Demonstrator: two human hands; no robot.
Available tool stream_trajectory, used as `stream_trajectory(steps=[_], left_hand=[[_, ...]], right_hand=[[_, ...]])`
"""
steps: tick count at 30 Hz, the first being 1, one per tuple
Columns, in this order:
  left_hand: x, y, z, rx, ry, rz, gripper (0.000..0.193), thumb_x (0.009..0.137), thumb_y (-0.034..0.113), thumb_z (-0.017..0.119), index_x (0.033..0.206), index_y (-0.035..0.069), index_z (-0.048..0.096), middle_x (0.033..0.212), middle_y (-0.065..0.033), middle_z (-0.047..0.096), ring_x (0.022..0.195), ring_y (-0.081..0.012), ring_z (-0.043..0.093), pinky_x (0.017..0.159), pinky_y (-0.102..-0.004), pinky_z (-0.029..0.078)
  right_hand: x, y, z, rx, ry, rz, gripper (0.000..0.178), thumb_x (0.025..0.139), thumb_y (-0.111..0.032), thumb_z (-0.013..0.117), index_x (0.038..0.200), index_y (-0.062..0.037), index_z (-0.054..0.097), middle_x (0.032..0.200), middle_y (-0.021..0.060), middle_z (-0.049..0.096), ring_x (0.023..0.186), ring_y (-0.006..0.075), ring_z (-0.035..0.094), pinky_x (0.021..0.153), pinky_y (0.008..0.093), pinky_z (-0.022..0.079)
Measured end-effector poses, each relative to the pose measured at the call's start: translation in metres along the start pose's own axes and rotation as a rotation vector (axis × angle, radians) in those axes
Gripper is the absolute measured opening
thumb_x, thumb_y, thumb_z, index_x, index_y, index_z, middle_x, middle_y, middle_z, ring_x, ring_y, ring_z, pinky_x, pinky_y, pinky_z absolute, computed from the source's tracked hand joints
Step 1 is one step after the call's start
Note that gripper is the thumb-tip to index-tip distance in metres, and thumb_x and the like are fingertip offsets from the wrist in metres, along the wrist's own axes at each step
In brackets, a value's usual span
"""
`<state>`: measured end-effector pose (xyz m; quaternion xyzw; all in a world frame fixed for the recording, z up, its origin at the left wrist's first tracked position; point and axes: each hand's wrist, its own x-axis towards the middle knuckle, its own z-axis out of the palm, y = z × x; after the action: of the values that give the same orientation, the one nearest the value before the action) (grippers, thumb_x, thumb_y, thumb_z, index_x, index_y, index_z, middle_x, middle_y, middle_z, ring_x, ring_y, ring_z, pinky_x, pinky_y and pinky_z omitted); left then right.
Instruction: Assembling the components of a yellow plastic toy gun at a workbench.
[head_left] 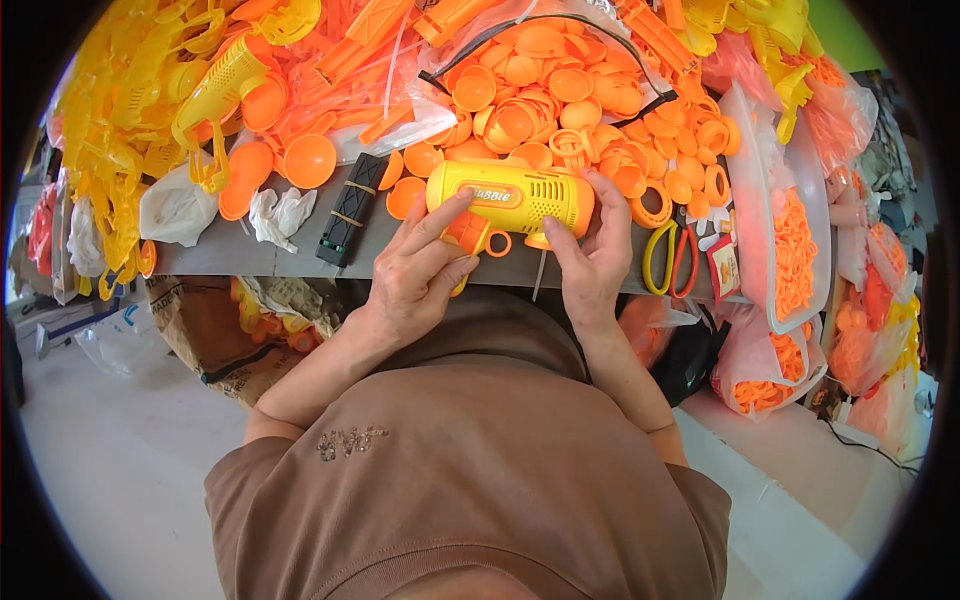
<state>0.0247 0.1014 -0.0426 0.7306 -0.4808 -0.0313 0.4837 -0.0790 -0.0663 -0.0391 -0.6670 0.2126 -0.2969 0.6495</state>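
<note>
A yellow toy bubble gun (560,205) lies sideways between my two hands, just over the near edge of the table. It has a rounded body, vent holes at its right end and an orange oval label. My left hand (415,270) grips its left part, the index finger laid on the label and the thumb lower, by the orange handle parts. My right hand (597,250) wraps the right end, thumb on the near side and fingers behind. An orange ring (498,243) shows below the body. Part of the handle is hidden behind my left hand.
Orange round caps (520,115) are heaped behind the toy. Yellow shells (140,110) pile at the left. A black battery-like block (350,210) lies left of my hands. Scissors (672,258) and a plastic bin (790,250) of orange parts are at the right. A sack (205,330) stands below the table.
</note>
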Motion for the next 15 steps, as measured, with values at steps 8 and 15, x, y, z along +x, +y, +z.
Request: stream_trajectory(steps=[8, 15], left_hand=[[-0.009, -0.011, 0.012, -0.493, 0.127, -0.105, 0.006, 0.082, 0.003, 0.064, 0.081, -0.003, 0.062, 0.135, -0.0231, 0.045, 0.125, -0.0267, 0.046, 0.098, -0.0352, 0.038], [-0.035, -0.022, 0.01, -0.849, 0.093, -0.384, 0.012, 0.087, 0.007, 0.057, 0.09, -0.004, 0.061, 0.11, -0.0129, 0.058, 0.096, -0.0166, 0.055, 0.082, -0.0294, 0.044]], right_hand=[[0.012, -0.032, 0.001, -0.232, -0.152, -0.549, 0.056, 0.075, 0.004, 0.064, 0.125, 0.004, 0.039, 0.129, 0.0186, 0.044, 0.116, 0.0239, 0.045, 0.099, 0.0361, 0.037], [0.017, -0.067, 0.066, -0.667, -0.266, -0.961, 0.043, 0.068, -0.011, 0.069, 0.108, -0.006, 0.056, 0.121, 0.0146, 0.051, 0.09, 0.0252, 0.055, 0.083, 0.0386, 0.042]])
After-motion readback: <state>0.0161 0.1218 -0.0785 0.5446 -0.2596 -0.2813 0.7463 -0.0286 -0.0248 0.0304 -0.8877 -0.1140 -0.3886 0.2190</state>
